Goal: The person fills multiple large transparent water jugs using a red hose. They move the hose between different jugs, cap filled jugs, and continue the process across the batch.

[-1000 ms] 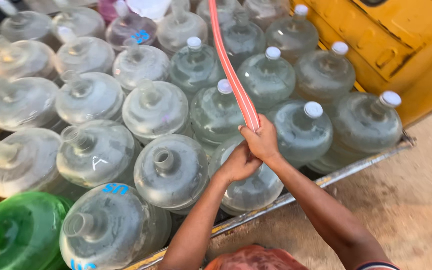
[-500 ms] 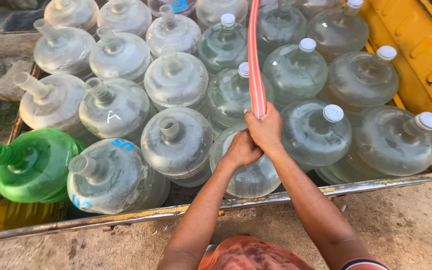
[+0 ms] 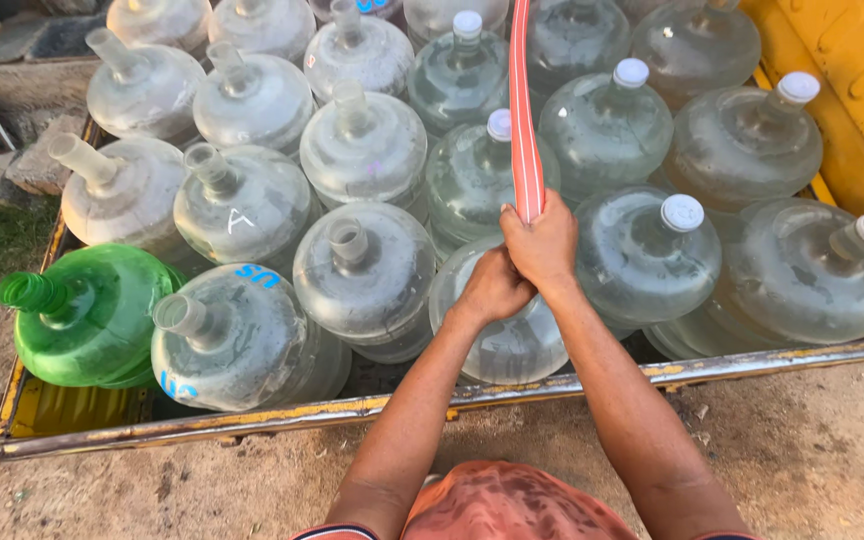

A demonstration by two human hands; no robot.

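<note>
We saw a metal cart bed [image 3: 252,418] packed with big clear water jugs [image 3: 364,270], necks up or tilted, shoulder to shoulder, almost no free room between them. The bed's near rail ran left to right across the lower frame, with a strip of bare yellow floor showing only at the near left corner. A yellow vehicle body [image 3: 852,70] pressed against the far right side of the load. Bare dirt ground [image 3: 812,450] lay on the near side of the rail, open room there. Stone blocks [image 3: 22,170] and a grass patch sat off the left edge.

One green jug [image 3: 102,320] lay tilted at the near left, open neck pointing left. Jugs on the right half wore white caps [image 3: 682,212]; those on the left half stood uncapped.

A red flat hose [image 3: 522,130] ran from the top edge down over the middle jugs. Our right hand [image 3: 544,245] closed its grip fully around the hose's lower end, above the near-middle clear jug [image 3: 507,340]. Our left hand [image 3: 492,288] was wrapped tight just below, touching the right hand; we could not tell whether its grip held the hose end or only the right hand. The jug's neck was hidden under both hands.
</note>
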